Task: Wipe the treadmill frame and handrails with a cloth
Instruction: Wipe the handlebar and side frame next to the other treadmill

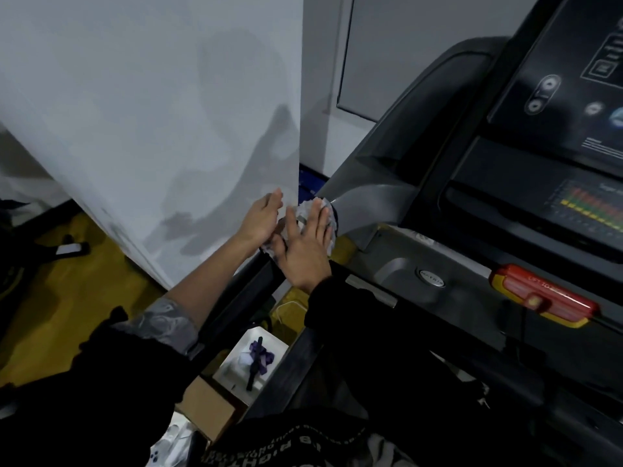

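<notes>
A crumpled pale cloth (305,210) is wrapped over the treadmill's left handrail (251,284), where the dark rail meets the grey frame (367,200). My right hand (308,247) lies flat on the cloth with straight fingers, pressing it against the rail. My left hand (261,219) is on the rail's far side, its fingers straight and held against the cloth's left edge. Most of the cloth is hidden under my hands.
A white wall panel (151,112) stands close to the left of the rail. The console (556,96) and a red safety key (542,294) lie to the right. On the yellow floor below are a white tray (253,362) and a cardboard box (205,409).
</notes>
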`<action>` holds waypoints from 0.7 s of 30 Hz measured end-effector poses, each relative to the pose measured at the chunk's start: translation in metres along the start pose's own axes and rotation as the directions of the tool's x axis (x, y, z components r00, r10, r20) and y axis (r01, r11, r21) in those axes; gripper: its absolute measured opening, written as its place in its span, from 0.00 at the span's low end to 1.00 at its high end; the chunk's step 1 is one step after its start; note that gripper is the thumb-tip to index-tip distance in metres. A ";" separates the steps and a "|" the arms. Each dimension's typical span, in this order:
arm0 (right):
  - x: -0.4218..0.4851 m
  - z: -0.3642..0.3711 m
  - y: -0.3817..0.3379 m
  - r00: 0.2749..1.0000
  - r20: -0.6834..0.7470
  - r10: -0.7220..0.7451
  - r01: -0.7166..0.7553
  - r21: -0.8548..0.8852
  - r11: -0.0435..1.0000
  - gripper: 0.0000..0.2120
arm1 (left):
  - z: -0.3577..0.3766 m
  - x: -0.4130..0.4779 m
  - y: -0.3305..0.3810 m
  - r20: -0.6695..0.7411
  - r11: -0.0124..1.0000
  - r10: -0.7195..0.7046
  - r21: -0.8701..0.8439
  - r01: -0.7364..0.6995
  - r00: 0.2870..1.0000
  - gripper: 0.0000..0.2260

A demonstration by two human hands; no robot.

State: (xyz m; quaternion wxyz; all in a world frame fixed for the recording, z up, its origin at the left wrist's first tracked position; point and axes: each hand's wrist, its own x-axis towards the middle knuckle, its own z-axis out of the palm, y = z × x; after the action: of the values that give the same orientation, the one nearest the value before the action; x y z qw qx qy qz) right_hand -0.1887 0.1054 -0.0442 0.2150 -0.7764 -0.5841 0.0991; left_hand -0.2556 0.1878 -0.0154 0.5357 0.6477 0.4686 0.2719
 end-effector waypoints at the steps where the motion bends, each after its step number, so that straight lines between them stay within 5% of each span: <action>1: -0.002 0.000 0.003 1.000 -0.001 -0.024 0.023 -0.009 1.000 0.31 | 0.003 -0.001 0.001 0.014 1.000 0.024 -0.006 -0.024 1.000 0.20; 5: -0.015 0.002 0.017 0.998 0.034 -0.057 0.057 -0.005 0.998 0.39 | 0.014 -0.007 -0.006 0.056 0.996 0.087 -0.039 -0.085 0.995 0.21; 13: -0.035 -0.009 0.032 0.980 0.180 0.086 -0.048 -0.203 0.978 0.33 | 0.012 -0.007 -0.012 0.039 0.983 0.116 -0.150 -0.109 0.993 0.23; 18: -0.046 -0.027 0.044 0.966 0.187 0.179 -0.117 -0.299 0.947 0.29 | 0.012 -0.006 -0.018 0.082 0.995 0.100 -0.018 -0.099 0.992 0.23; 21: -0.039 -0.026 0.042 0.953 0.173 0.250 -0.209 -0.226 0.952 0.29 | 0.016 -0.011 -0.013 0.078 0.930 0.183 0.308 -0.199 0.980 0.20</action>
State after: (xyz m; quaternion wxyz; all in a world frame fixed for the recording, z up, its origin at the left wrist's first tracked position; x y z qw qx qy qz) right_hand -0.1532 0.0534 -0.0436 0.0613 -0.8433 -0.5152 0.1401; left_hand -0.2506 0.1703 -0.0305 0.4077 0.7735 0.4278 0.2290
